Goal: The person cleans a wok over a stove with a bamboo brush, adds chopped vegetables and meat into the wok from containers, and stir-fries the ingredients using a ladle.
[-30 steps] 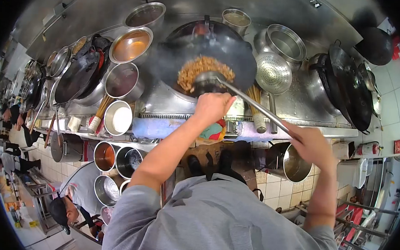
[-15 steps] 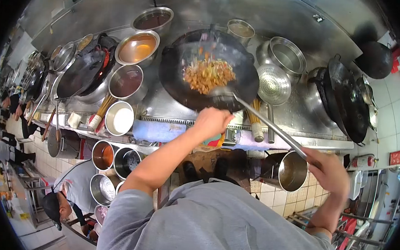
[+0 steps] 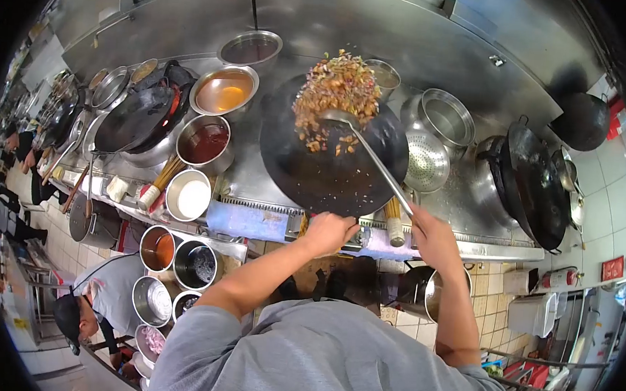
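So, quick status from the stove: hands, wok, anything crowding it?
Left hand gripping wok at near rim. Right hand gripping ladle. Food heaped at wok's far edge. Perforated strainer close beside the wok's right side.

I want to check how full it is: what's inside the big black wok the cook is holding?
Chopped stir-fry food is tossed up at the far side of the wok, with the ladle bowl among it. The near side is bare. Anything beneath the heap is hidden.

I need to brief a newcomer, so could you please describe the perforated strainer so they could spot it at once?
Start at the big black wok with the tossed food. Immediately to its right on the steel counter lies the strainer, a shallow round steel bowl. Unlike the smooth-walled steel pot behind it, it is dotted all over with small holes.
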The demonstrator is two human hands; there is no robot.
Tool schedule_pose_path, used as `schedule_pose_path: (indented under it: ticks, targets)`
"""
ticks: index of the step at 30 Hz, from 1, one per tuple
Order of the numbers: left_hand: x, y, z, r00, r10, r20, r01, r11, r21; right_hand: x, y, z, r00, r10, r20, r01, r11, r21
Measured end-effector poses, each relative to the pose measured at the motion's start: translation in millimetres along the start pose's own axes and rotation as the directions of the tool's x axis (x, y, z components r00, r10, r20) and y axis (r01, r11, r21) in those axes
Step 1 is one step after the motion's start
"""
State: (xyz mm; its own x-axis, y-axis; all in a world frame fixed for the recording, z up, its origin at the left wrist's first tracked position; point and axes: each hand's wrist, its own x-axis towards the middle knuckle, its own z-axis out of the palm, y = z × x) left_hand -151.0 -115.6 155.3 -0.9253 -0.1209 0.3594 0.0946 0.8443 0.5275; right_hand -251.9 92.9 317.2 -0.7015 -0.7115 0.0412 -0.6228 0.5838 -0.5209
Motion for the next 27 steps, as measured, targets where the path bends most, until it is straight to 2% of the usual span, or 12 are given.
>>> schedule_pose_path:
  ticks: [7, 11, 13, 15, 18, 20, 21, 22, 23, 24, 26, 27]
  targets:
    - [61, -65, -1, 0.998, -0.054, -0.044, 0.054, 0.999, -0.006, -57, 23, -48, 0.992, 0.001, 0.128, 0.010, 0.996, -0.087]
    - [55, -57, 11, 0.947, -0.227, -0.228, 0.260, 0.957, 0.131, 19, 55, 3, 0.891, 0.376, 0.256, -0.414, 0.903, 0.116]
    - [55, -59, 10, 0.925, -0.326, -0.194, 0.342, 0.938, 0.056, 44, 91, 52, 0.966, 0.254, 0.051, -0.258, 0.919, 0.298]
    - [57, -56, 7, 0.922, -0.338, -0.190, 0.352, 0.935, 0.049, 67, 77, 108, 0.973, 0.111, -0.202, -0.084, 0.987, 0.137]
    - [56, -52, 5, 0.920, -0.350, -0.178, 0.363, 0.931, 0.044, 97, 62, 175, 0.969, 0.221, -0.110, -0.209, 0.972, 0.107]
    - [56, -52, 3, 0.913, -0.365, -0.182, 0.378, 0.925, 0.043, 103, 27, 120, 0.861, 0.392, 0.322, -0.505, 0.600, 0.621]
    - [55, -51, 3, 0.914, -0.368, -0.172, 0.382, 0.923, 0.053, 98, 37, 112, 0.859, 0.391, 0.331, -0.511, 0.606, 0.609]
    - [55, -51, 2, 0.913, -0.373, -0.167, 0.387, 0.920, 0.062, 90, 52, 99, 0.993, 0.119, -0.007, -0.108, 0.923, 0.369]
    - [54, -51, 3, 0.904, -0.386, -0.182, 0.401, 0.914, 0.055, 86, 59, 91, 0.931, -0.293, -0.216, 0.292, 0.956, -0.038]
    - [54, -51, 2, 0.907, -0.393, -0.154, 0.408, 0.910, 0.078, 76, 50, 80, 0.926, -0.317, -0.205, 0.315, 0.948, -0.044]
    - [55, -53, 1, 0.898, -0.414, -0.150, 0.430, 0.897, 0.100, 57, 25, 54, 0.952, 0.249, 0.180, -0.307, 0.748, 0.588]
    - [55, -54, 2, 0.901, -0.408, -0.145, 0.422, 0.903, 0.082, 61, 31, 59, 0.955, 0.230, 0.186, -0.296, 0.756, 0.583]
